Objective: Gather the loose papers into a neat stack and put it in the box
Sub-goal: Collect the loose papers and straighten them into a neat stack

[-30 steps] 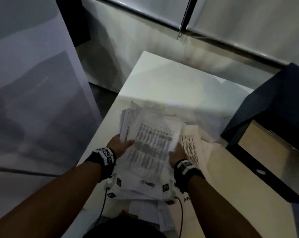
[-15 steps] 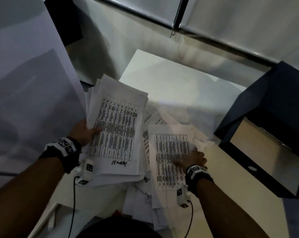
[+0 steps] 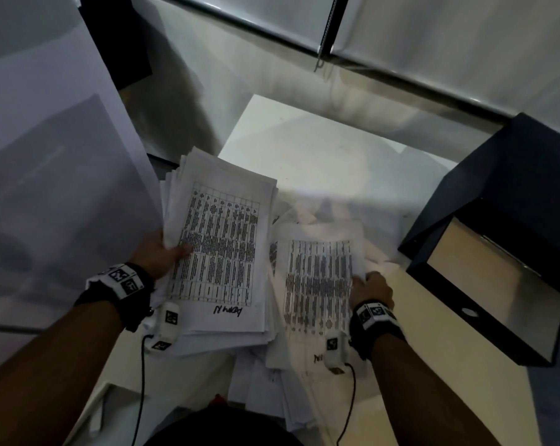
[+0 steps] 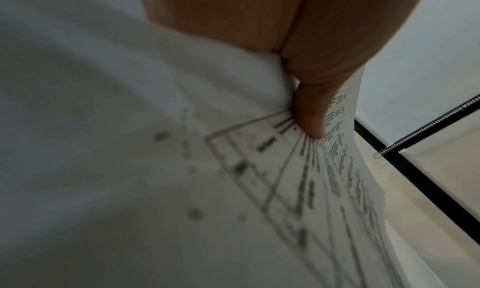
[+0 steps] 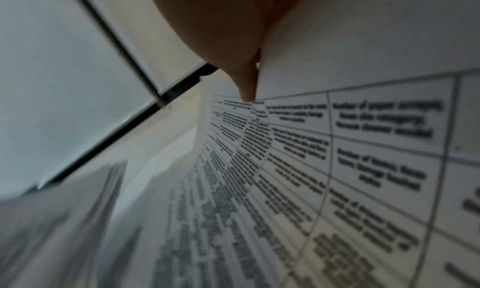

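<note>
— What's hard to make out?

— The left hand [image 3: 157, 254]: only the thumb lies on top of its bundle of sheets [image 3: 220, 252], the other fingers hidden beneath. The print is too blurred to read.

— How many stacks?

— Two bundles, plus a loose heap of papers [image 3: 281, 391] spilling over the near edge of the white table [image 3: 304, 146].

— And the other hand?

— The right hand [image 3: 370, 289] grips the second bundle [image 3: 317, 278] at its right edge, thumb over a printed grid.

— The box?

— One dark, rectangular box [image 3: 510, 252] stands open at the right, well apart from the sheets.
</note>
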A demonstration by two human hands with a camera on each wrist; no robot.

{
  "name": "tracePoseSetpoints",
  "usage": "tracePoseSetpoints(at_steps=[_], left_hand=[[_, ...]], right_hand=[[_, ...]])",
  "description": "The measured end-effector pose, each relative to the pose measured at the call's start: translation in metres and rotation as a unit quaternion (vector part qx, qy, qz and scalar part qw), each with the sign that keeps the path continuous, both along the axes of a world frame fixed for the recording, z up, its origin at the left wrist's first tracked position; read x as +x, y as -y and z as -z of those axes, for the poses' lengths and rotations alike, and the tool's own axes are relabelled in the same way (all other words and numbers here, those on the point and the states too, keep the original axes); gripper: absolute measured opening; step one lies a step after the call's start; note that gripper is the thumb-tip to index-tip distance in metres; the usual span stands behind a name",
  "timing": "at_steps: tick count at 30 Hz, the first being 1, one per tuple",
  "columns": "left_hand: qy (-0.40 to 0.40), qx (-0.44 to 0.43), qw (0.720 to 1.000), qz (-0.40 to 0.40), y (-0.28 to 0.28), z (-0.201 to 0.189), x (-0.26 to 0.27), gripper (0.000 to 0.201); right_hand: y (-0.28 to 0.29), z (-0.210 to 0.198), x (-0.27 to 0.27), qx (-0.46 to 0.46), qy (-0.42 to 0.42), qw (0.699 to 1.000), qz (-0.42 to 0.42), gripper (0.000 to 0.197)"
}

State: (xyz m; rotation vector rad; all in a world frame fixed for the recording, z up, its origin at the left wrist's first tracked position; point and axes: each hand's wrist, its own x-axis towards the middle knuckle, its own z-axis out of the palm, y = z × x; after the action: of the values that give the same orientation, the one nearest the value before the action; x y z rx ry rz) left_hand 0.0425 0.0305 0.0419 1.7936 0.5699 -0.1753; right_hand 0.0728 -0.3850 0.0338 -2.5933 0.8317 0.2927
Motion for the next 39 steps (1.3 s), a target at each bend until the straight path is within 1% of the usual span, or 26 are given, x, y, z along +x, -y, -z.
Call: tracePoseSetpoints(at_steps=[2,4,5,7,9,10,11,12,13,14,17,18,21,24,26,29,32,35,36,39], left_hand=[[-0.003,-0.003,1.000,-0.009,-0.005,0.000,-0.001,0.032],[0.005,-0.003,1.000,-0.019,-0.010,-0.001,-0.003,0.039],[0.007,-0.001,1.000,-0.020,-0.011,-0.003,-0.004,0.039],[0.014,0.000,1.000,-0.023,-0.012,-0.006,-0.006,0.021],[0.021,0.007,0.999,-0.024,-0.014,-0.008,-0.008,0.018],[0.023,0.013,0.999,-0.022,-0.014,-0.009,-0.009,0.023],[0.023,0.020,0.999,-0.022,-0.016,-0.009,-0.009,0.029],[0.022,0.017,0.999,-0.019,-0.017,-0.008,-0.010,0.028],[0.019,0.012,1.000,-0.021,-0.019,-0.009,-0.011,0.023],[0.018,0.008,1.000,-0.024,-0.022,-0.007,-0.012,0.021],[0.025,0.010,0.999,-0.033,-0.027,-0.003,-0.014,0.020],[0.026,0.008,0.999,-0.033,-0.028,-0.003,-0.014,0.020],[0.024,-0.003,0.999,-0.043,-0.029,-0.004,-0.017,0.022],[0.024,-0.003,0.998,-0.055,-0.030,-0.005,-0.021,0.024],[0.023,-0.012,0.997,-0.066,-0.030,-0.004,-0.023,0.023],[0.023,-0.025,0.997,-0.073,-0.021,-0.005,-0.024,0.023],[0.011,-0.058,0.996,-0.064,-0.003,-0.006,-0.021,0.031],[-0.019,-0.072,0.996,-0.044,0.020,0.000,-0.016,0.041],[-0.030,-0.070,0.996,-0.036,0.028,0.004,-0.013,0.043],[-0.045,-0.040,0.998,-0.021,0.053,0.012,-0.008,0.040]], right_hand=[[-0.001,-0.002,0.005,0.029,-0.002,0.999,0.044,0.033],[-0.009,0.002,0.006,0.020,-0.030,0.998,0.042,0.038],[-0.017,0.003,0.006,-0.006,-0.051,0.998,0.031,0.038],[-0.039,0.004,0.003,-0.075,-0.084,0.994,-0.002,0.037],[-0.060,0.008,0.001,-0.121,-0.090,0.987,-0.047,0.045],[-0.067,0.010,0.001,-0.111,-0.088,0.989,-0.050,0.052],[-0.073,0.011,0.002,-0.077,-0.092,0.992,-0.039,0.062],[-0.076,0.013,0.003,-0.039,-0.097,0.994,-0.021,0.073],[-0.079,0.015,0.005,-0.008,-0.103,0.995,-0.009,0.082],[-0.081,0.017,0.008,0.012,-0.102,0.995,-0.002,0.090],[-0.081,0.023,0.015,0.085,-0.061,0.994,0.045,0.100],[-0.079,0.027,0.017,0.111,-0.055,0.991,0.051,0.098],[-0.068,0.033,0.016,0.160,-0.052,0.984,0.062,0.077],[-0.059,0.027,0.011,0.156,-0.030,0.985,0.063,0.063],[-0.055,0.013,0.010,0.144,-0.001,0.988,0.047,0.059],[-0.042,-0.023,0.009,0.142,0.065,0.987,0.043,0.047],[-0.029,-0.080,0.009,0.089,0.133,0.987,0.005,0.051],[-0.019,-0.145,0.015,0.041,0.211,0.976,-0.035,0.051],[-0.014,-0.163,0.017,0.038,0.231,0.971,-0.049,0.049],[-0.006,-0.200,0.021,0.092,0.258,0.957,-0.094,0.042]])
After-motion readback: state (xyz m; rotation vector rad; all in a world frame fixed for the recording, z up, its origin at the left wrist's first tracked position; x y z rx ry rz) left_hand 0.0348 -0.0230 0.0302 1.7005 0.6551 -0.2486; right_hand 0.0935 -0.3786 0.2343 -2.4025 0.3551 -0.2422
